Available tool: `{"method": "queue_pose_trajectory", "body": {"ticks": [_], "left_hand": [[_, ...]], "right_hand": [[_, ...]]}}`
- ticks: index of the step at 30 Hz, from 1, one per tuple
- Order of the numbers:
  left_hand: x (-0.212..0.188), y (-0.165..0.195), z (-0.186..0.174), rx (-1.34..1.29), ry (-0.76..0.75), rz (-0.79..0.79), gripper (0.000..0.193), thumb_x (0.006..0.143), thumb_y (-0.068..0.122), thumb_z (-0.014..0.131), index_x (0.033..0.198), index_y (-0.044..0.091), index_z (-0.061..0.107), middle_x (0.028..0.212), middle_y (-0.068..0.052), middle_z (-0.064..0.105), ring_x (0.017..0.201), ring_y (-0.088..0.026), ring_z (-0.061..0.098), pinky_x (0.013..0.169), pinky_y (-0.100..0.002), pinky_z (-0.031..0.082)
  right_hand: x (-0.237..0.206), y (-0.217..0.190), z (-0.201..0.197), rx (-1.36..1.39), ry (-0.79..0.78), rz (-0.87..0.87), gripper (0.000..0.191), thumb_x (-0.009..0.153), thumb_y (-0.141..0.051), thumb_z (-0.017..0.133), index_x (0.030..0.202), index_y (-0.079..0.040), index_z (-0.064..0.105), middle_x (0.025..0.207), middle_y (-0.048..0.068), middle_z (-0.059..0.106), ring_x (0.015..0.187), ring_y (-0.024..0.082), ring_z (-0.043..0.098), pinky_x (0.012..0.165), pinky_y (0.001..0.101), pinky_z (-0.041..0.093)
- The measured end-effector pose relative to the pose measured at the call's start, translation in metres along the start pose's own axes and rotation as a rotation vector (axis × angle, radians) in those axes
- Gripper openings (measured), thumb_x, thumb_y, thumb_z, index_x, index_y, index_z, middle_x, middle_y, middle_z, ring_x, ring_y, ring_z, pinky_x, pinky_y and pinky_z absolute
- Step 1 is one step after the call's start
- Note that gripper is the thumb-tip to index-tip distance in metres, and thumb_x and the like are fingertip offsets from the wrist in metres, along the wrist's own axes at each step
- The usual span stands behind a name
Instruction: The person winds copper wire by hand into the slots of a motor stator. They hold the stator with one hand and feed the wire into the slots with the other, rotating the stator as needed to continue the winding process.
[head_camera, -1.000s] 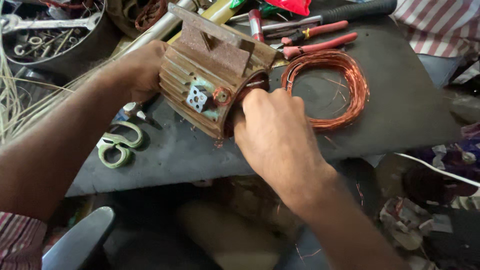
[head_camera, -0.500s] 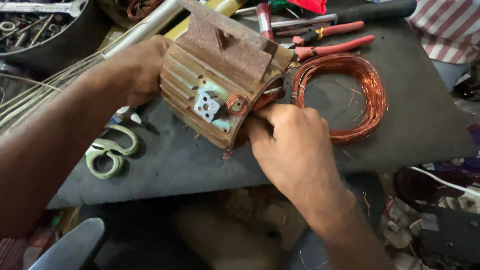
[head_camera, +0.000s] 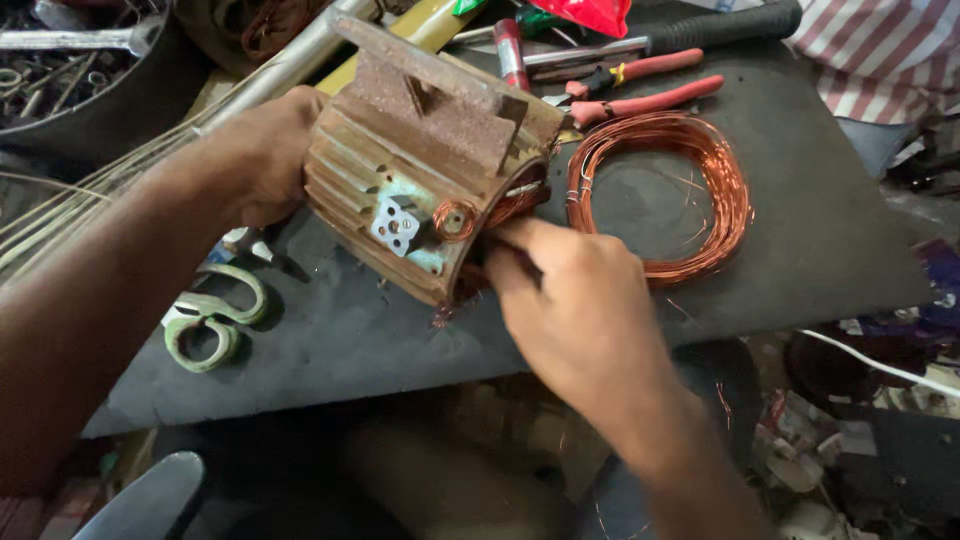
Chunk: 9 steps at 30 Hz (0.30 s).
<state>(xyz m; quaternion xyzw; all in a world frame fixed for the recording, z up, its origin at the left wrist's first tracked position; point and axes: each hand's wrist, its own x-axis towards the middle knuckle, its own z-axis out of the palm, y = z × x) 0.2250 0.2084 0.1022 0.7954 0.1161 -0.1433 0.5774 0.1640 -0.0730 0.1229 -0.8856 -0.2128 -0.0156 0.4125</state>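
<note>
A rusty ribbed motor housing (head_camera: 420, 190) lies tilted on the dark table (head_camera: 780, 220), its open end facing the right hand. Copper windings (head_camera: 515, 205) sit inside that open end, and one small copper coil (head_camera: 455, 220) shows on its face beside a pale terminal plate (head_camera: 397, 225). The left hand (head_camera: 262, 160) is wrapped around the housing's far side, gripping it. The right hand (head_camera: 575, 300) has its fingers pinched together at the housing's mouth; what they pinch cannot be told. Just right lies one loose hank of copper wire (head_camera: 700, 170). Behind it lie two red-handled pliers (head_camera: 640, 85). One pair of green-handled scissors (head_camera: 215, 320) lies left. A dark bowl (head_camera: 110, 110) at upper left holds small metal parts.
</note>
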Motion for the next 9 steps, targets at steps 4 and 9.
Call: {"method": "queue_pose_trajectory", "body": {"ticks": [4,9], "left_hand": [[0.001,0.003,-0.001,-0.022,-0.049,0.024,0.027,0.09,0.01,0.07,0.112,-0.005,0.073,0.097,-0.011,0.076,0.083,-0.015,0.07,0.073,-0.033,0.06],[-0.007,0.01,0.001,0.049,-0.015,0.01,0.035,0.092,0.014,0.068,0.122,-0.003,0.07,0.104,-0.013,0.074,0.085,-0.015,0.069,0.069,-0.033,0.058]], "right_hand": [[-0.01,0.02,-0.006,0.558,0.09,0.087,0.02,0.095,-0.008,0.06,0.11,0.0,0.072,0.101,0.011,0.076,0.089,0.014,0.074,0.077,0.0293,0.06],[-0.01,0.034,0.015,0.76,0.053,0.163,0.019,0.1,-0.006,0.064,0.116,0.001,0.071,0.105,0.007,0.076,0.094,0.012,0.07,0.087,0.0269,0.057]]}}
